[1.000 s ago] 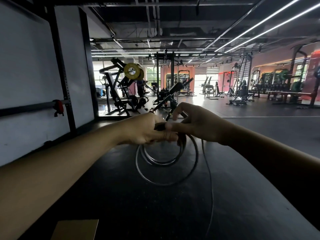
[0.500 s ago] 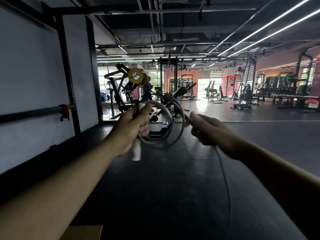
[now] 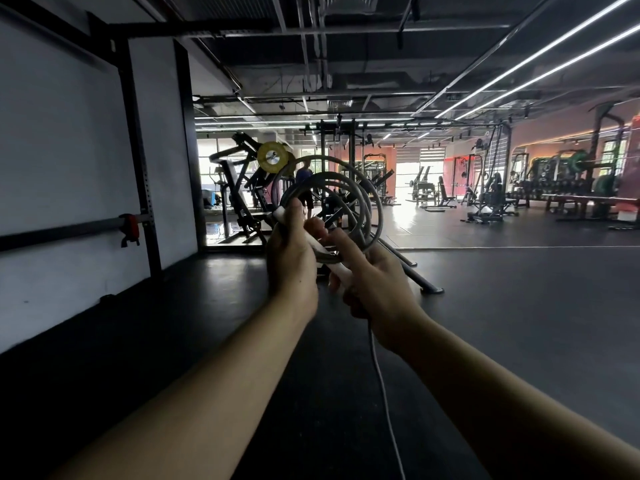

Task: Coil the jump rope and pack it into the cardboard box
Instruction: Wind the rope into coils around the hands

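Nearest, at 6 o'clock, a pale free strand (image 3: 382,386) of the jump rope (image 3: 332,188) hangs from under the right hand (image 3: 377,289) and runs down out of the lower edge, over the dark floor (image 3: 519,323). Both bare forearms reach in from the bottom corners and meet just below centre, the two hands touching or nearly so. Left hand (image 3: 292,261): fingers curled round a white handle (image 3: 323,251) and the gathered base of the coil, thumb up along the handle's upper end. Right hand: at 4 o'clock of the left, fingers curled about the lower end of the same handle and the rope beneath it, forefinger stretched up toward the loops. Whether a second handle lies in the grip cannot be told. Above the hands, toward 12 o'clock, several grey loops of the rope stand upright in a rough ring, overlapping one another. No part of the cardboard box shows.

At 9 o'clock, a white wall panel (image 3: 62,150) framed by black uprights, with a horizontal bar bearing a red clamp (image 3: 130,225). Behind the coil, at 11 o'clock, a plate-loaded machine carrying a yellow weight plate (image 3: 273,156); a person in dark clothing stands just right of it, partly hidden by the loops. Farther off, from 1 to 3 o'clock, rows of racks, benches and machines (image 3: 485,199) recede toward bright windows, beneath long ceiling light strips (image 3: 540,57)
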`<state>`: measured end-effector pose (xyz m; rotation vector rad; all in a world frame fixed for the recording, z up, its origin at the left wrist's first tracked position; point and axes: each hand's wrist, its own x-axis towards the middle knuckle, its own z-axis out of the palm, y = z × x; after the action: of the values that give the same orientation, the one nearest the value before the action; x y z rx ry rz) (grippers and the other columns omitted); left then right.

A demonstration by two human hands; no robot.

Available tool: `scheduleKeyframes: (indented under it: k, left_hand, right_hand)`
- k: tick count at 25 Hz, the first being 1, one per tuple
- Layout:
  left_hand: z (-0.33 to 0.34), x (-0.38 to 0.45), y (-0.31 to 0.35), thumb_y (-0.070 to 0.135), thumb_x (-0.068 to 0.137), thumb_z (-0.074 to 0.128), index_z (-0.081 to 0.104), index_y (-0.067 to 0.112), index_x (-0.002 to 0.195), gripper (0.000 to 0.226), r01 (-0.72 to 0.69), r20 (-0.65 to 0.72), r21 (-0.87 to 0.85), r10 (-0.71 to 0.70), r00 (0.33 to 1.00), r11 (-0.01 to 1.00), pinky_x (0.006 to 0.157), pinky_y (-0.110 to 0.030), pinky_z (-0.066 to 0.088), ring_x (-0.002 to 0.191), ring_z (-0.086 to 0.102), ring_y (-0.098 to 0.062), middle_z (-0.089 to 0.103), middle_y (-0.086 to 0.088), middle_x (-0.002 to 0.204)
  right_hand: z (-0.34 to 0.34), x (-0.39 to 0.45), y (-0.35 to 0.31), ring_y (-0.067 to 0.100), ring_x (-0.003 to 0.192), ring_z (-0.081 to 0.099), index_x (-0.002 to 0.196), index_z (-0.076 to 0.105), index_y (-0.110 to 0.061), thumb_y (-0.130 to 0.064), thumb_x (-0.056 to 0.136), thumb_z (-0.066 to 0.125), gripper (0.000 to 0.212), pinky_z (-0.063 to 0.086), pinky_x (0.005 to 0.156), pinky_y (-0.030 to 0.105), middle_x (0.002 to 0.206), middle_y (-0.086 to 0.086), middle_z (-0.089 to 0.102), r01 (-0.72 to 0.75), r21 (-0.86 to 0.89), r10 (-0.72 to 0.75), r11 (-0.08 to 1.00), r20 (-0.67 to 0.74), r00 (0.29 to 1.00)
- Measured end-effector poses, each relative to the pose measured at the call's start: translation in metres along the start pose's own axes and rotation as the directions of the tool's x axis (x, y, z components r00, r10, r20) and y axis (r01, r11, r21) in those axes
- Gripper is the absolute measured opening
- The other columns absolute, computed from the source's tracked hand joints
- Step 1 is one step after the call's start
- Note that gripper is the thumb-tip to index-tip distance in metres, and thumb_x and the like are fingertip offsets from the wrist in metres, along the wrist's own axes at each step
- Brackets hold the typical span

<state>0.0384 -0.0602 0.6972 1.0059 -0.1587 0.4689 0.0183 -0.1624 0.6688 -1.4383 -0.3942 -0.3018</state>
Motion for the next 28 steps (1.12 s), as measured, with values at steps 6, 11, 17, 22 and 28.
scheduleKeyframes:
  k: [6, 11, 17, 22, 28]
  left_hand:
    - [-0.051, 0.004, -0.006, 0.021, 0.091, 0.067, 0.069, 0.011, 0.091, 0.010, 0.160, 0.263, 0.084, -0.177, 0.948, 0.983, 0.076, -0.030, 0.059, 0.079, 0.071, -0.014, 0.075, 0.000, 0.077]
    - [-0.097, 0.022, 0.008, 0.024, 0.070, 0.086, 0.056, 0.019, 0.134, 0.071, 0.155, 0.413, 0.346, -0.299, 0.861, 0.925, 0.104, -0.050, 0.045, 0.113, 0.067, -0.027, 0.069, -0.011, 0.130]
    - [-0.038, 0.011, 0.043, 0.054, 0.054, 0.092, 0.029, 0.046, 0.148, 0.113, -0.676, 0.710, 0.695, -0.378, 0.593, 0.246, 0.103, -0.030, 0.038, 0.130, 0.049, -0.006, 0.054, 0.014, 0.144]
    - [-0.012, 0.011, 0.031, 0.038, 0.055, 0.097, 0.047, 0.030, 0.140, 0.098, -0.618, 0.656, 0.748, -0.413, 0.631, 0.244, 0.102, -0.036, 0.049, 0.115, 0.062, -0.011, 0.066, 0.011, 0.128]
    - [-0.021, 0.011, 0.021, 0.022, 0.071, 0.089, 0.076, 0.020, 0.108, 0.039, -0.504, 0.659, 0.748, -0.396, 0.640, 0.432, 0.091, -0.023, 0.047, 0.104, 0.068, -0.008, 0.076, 0.010, 0.103]
  right_hand:
    - [-0.028, 0.007, -0.017, 0.004, 0.039, 0.042, 0.084, 0.066, -0.014, -0.024, 0.098, 0.060, 0.018, 0.029, 0.036, 0.016, 0.061, 0.005, 0.062, 0.074, -0.360, -0.058, 0.930, 0.055, 0.997]
    - [-0.048, 0.017, -0.025, 0.007, 0.050, 0.064, 0.068, 0.057, -0.030, -0.037, 0.087, 0.062, 0.021, 0.055, 0.058, 0.026, 0.063, 0.002, 0.071, 0.207, -0.829, 0.031, 0.519, 0.260, 0.965]
    - [-0.035, 0.019, -0.033, 0.016, 0.076, 0.057, 0.096, 0.068, -0.009, -0.029, 0.093, 0.066, 0.020, 0.043, 0.061, 0.024, 0.086, 0.004, 0.062, 0.420, -0.887, 0.135, 0.193, 0.448, 0.884]
    - [-0.030, 0.020, -0.052, 0.005, 0.069, 0.053, 0.101, 0.064, -0.023, -0.028, 0.093, 0.067, 0.010, 0.042, 0.062, 0.015, 0.079, -0.010, 0.056, 0.456, -0.868, 0.091, 0.196, 0.479, 0.873]
    - [-0.042, 0.022, -0.049, 0.026, 0.076, 0.066, 0.117, 0.044, -0.019, -0.022, 0.086, 0.076, 0.044, 0.056, 0.066, 0.039, 0.095, 0.018, 0.070, 0.401, -0.789, 0.026, 0.466, 0.465, 0.885]
